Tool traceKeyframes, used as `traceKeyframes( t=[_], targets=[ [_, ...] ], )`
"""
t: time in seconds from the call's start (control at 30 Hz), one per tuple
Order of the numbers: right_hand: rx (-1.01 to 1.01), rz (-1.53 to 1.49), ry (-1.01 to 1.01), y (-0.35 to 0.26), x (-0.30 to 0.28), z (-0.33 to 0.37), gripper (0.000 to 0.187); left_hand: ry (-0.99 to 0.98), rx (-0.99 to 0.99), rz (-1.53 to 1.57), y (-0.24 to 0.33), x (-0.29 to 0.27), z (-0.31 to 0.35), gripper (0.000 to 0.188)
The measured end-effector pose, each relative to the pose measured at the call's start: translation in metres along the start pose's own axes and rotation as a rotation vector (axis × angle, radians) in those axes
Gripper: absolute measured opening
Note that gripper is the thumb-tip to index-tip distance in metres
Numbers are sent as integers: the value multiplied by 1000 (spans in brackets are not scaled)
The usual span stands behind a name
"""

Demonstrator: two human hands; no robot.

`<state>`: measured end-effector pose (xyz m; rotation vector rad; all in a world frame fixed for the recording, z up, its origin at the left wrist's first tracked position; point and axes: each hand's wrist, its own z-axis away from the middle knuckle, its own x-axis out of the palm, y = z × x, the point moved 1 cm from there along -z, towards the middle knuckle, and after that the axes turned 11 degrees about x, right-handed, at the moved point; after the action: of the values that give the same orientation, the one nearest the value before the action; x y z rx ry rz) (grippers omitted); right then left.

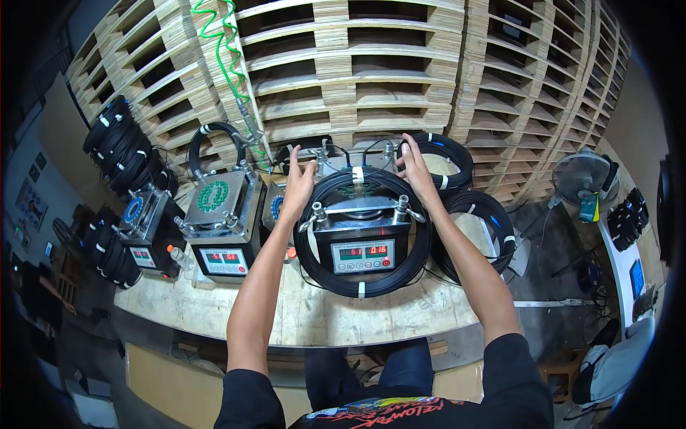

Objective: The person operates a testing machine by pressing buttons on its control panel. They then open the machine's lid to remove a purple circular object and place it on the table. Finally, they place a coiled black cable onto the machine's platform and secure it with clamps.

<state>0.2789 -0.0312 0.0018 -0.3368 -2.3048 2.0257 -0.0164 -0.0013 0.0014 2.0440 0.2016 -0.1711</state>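
Observation:
A large coil of black cable (361, 289), bound with white tape, hangs in front of a metal-topped machine (370, 232). The machine's lit display panel shows through the ring. My left hand (301, 175) is raised by the coil's upper left, its index finger up and apart from the thumb. At the upper right, my right hand (416, 168) mirrors it, index finger up and other fingers partly bent. I see nothing held in either hand. Between them, thin black cable ends loop above the coil, next to metal clamp posts (319, 211).
Two similar machines (218, 214) (146, 229) stand to the left, beside a small bottle (181, 259). More cable coils (475, 232) lie on the right of the wooden bench (286, 318). Stacked pallets (350, 93) rise behind, with a green air hose (232, 68) hanging. A fan (582, 179) stands right.

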Motion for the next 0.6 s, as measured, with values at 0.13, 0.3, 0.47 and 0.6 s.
traceKeyframes(
  t=[0.13,0.3,0.47,0.6],
  targets=[
    [-48,-62,-25,9,-2,-8,56,-7,-52,31,10,4,2,69],
    [33,-88,-48,6,-5,-3,57,-43,-59,57,15,2,6,68],
    [41,-79,3,-3,-4,6,59,-51,59,81,15,4,6,66],
    [37,33,14,-10,-1,7,58,-49,158,7,3,1,2,61]
  ],
)
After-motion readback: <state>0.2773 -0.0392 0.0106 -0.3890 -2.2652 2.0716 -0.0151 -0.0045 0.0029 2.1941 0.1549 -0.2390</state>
